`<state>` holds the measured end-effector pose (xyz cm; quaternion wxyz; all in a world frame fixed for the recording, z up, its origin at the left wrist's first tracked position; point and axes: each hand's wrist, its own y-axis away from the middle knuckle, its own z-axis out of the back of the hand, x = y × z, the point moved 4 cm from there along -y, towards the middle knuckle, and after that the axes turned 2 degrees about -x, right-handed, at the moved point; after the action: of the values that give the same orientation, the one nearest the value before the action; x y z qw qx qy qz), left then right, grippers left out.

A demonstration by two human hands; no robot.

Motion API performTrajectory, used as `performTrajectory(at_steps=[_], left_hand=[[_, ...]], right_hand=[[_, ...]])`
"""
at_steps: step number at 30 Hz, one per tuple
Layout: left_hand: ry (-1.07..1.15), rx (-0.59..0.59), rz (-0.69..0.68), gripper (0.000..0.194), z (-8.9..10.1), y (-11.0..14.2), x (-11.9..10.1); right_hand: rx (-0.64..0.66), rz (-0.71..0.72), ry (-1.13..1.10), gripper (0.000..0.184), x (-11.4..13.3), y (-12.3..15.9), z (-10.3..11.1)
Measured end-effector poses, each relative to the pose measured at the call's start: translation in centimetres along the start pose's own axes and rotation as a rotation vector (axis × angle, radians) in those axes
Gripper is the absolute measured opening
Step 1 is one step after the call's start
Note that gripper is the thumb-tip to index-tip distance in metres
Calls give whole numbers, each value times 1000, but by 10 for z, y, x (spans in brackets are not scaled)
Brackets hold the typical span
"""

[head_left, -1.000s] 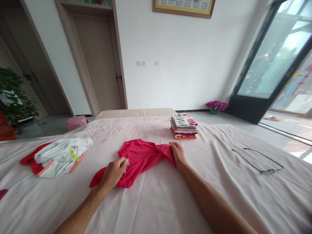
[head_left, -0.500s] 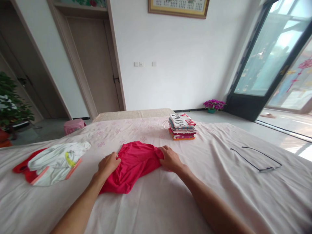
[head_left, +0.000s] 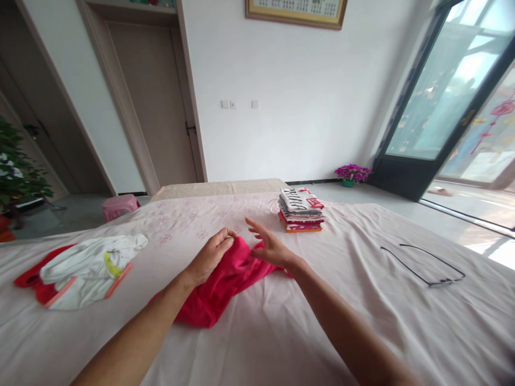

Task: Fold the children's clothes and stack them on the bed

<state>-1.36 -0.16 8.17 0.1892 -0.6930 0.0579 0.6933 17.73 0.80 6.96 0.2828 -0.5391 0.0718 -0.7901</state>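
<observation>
With my left hand (head_left: 215, 254) I hold up a pinched part of the red garment (head_left: 219, 289), which lies in the near middle of the sheet (head_left: 322, 321). My right hand (head_left: 271, 249) is wide, its fingers spread, just beside the red cloth.

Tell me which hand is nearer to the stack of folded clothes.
Right. The right hand is open, short of the stack and to its left, not touching it. The left hand is farther left, gripping the red garment.
</observation>
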Motion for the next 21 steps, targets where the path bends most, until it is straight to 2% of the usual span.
performTrajectory(at_steps=[2,4,5,6,8,10,13,18,21], left_hand=[[4,47,-9,21,-11,2,-4],[36,62,18,25,-11,5,-4],[54,71,46,28,-9,8,-2],[66,90,80,32,-6,10,0],[45,143,131,42,1,16,3],[-32,202,167,48,10,23,5],[-138,244,252,48,28,32,3],[-200,212,384,50,75,46,-20],[-326,105,374,45,108,53,-40]], right_hand=[[155,0,-102,69,7,-8,-9],[292,-103,-218,35,7,-10,-16],[322,-171,-272,21,5,-10,-18],[315,-228,-323,17,4,-9,-18],[193,-271,-419,22,4,-9,-11],[-4,-214,-491,27,10,-11,5],[-266,-91,-531,30,32,-15,37],[-520,61,-528,28,82,-10,90],[-628,167,-474,27,110,-2,110]])
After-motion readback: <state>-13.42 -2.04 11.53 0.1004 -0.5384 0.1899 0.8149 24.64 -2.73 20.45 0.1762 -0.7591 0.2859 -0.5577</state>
